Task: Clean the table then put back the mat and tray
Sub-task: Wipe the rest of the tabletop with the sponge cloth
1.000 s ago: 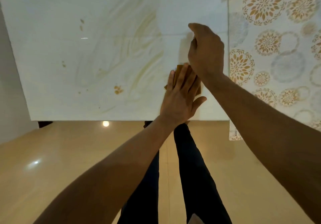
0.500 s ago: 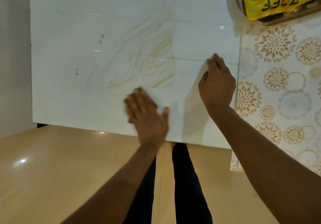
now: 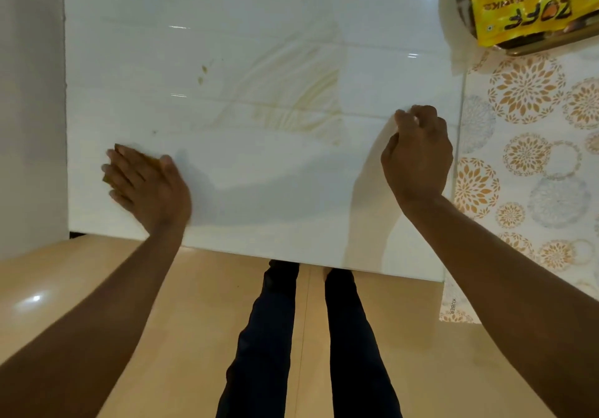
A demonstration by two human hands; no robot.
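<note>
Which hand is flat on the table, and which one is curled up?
The left hand lies flat, fingers straight, pressing on the white table near its left edge. The right hand is the curled one, pinching the folded-back patterned mat.

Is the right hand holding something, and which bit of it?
Yes: the right hand pinches the folded-back edge of the mat in its fingers, lifting it off the table.

I count: one table [image 3: 259, 12], one patterned mat [image 3: 531, 145], one tray [image 3: 551, 46], one yellow packet [image 3: 525, 5] on tray. Two hands: left hand [image 3: 146, 184], right hand [image 3: 418, 155]. Two legs [image 3: 269, 336]. Cloth under left hand: mostly hidden.
</note>
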